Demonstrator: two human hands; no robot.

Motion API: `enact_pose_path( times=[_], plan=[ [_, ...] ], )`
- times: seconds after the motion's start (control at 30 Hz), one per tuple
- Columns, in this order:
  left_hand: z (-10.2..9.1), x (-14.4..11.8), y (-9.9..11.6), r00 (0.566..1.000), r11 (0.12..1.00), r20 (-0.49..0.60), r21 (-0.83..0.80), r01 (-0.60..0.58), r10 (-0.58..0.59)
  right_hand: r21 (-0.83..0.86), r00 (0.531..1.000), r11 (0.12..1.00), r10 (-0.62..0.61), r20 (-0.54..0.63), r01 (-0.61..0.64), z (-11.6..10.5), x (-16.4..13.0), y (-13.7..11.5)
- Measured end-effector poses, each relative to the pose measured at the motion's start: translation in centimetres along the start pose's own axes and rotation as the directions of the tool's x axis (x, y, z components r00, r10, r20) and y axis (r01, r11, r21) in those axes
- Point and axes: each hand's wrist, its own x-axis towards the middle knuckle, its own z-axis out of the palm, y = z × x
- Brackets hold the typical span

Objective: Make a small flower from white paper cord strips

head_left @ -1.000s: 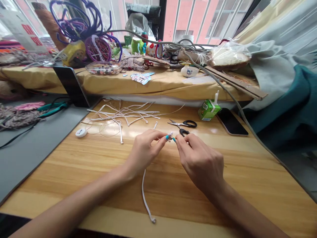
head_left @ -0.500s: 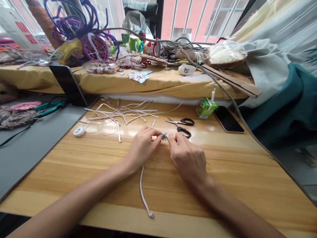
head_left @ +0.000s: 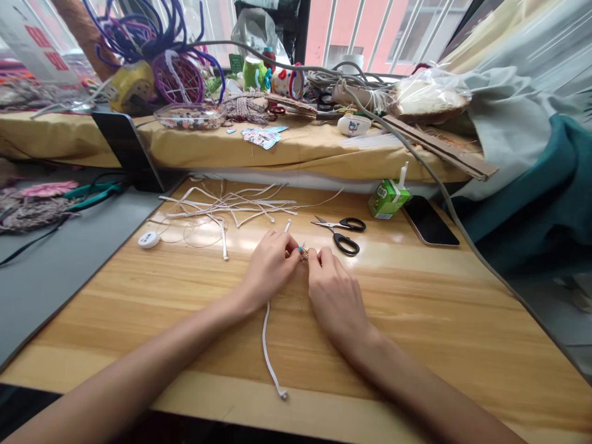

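Note:
A tiny knotted piece (head_left: 303, 251) with blue, white and gold bits sits between my fingertips, too small to make out in detail. My left hand (head_left: 272, 266) is closed, thumb and forefinger pinching its left side by the blue bit. From the right, my right hand (head_left: 335, 288) pinches at its gold part with curled fingers. A white cord (head_left: 265, 345) runs out from beneath my left hand to a knotted end near the table's front; a short white end pokes out beyond that hand. Open-bladed scissors (head_left: 341, 229) with black handles lie just beyond my right hand.
Loose white cords (head_left: 231, 203) lie tangled at the back of the wooden table (head_left: 185, 345), near a small white spool (head_left: 148, 239). A green drink carton (head_left: 388, 198) and a phone (head_left: 430, 221) stand back right. A grey cable (head_left: 456, 216) crosses the right side. Craft items crowd the sill.
My right hand has shifted left, closer to my left hand, and gold now shows at its fingertips where a blue strand was before. The whole view has moved slightly.

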Motion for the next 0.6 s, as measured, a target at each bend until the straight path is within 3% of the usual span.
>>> enact_pose_path(
  times=[0.13, 0.4, 0.6],
  plan=[
    [0.1, 0.2, -0.2, 1.0, 1.0, 0.014, 0.025, 0.017, -0.018, 0.006, 0.999, 1.0, 0.008, 0.043, -0.008, -0.2, 0.0, -0.3],
    [0.2, 0.6, -0.3, 0.997, 0.995, 0.014, 0.068, 0.074, -0.075, -0.141, 0.992, 0.99, -0.014, -0.122, -0.004, 0.3, 0.2, 0.0],
    [-0.4, 1.0, -0.7, 0.998, 0.999, 0.032, 0.01, 0.049, -0.049, -0.032, 0.992, 1.0, -0.004, -0.125, 0.0, 0.2, 0.5, 1.1]
  ],
)
